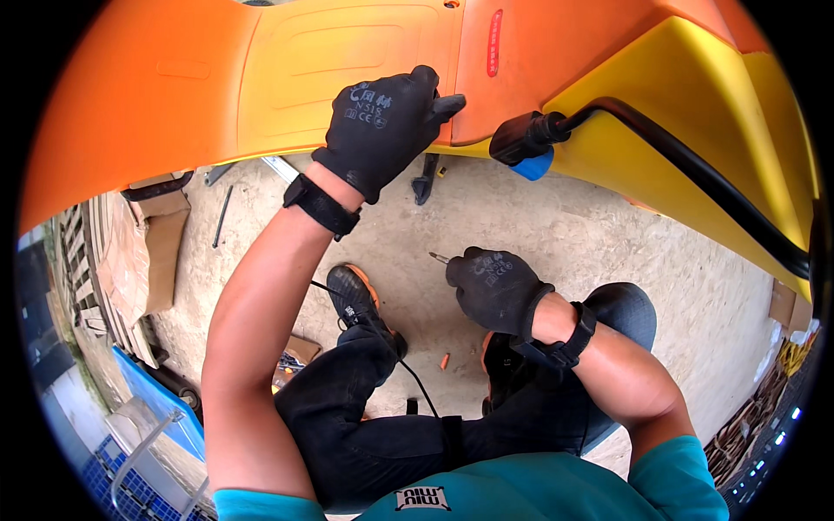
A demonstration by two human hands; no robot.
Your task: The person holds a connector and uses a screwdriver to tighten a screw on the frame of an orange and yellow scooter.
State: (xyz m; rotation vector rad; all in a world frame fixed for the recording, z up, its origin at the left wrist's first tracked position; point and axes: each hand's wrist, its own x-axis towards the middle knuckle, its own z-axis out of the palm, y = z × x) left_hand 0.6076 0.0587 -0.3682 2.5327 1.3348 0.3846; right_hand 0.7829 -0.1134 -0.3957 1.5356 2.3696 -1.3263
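Note:
My left hand (382, 130), in a black work glove, is against the lower edge of a large orange and yellow plastic body panel (321, 61). Its fingers are curled, the thumb side points right, and whatever lies inside the grip is hidden. Lower and to the right, my right hand (497, 291), gloved alike, is closed around a thin pointed metal tool (440, 258). Only the tool's tip shows, pointing left; the glove covers its handle. This hand hangs over my right knee, apart from the panel.
A black plug (526, 139) with a thick black cable (695, 169) juts out at the right of the panel. Cardboard (148, 256) and wooden pallets (78, 260) lie at left. A black rod (222, 217) and a small orange piece (445, 361) are on the concrete floor (573, 226).

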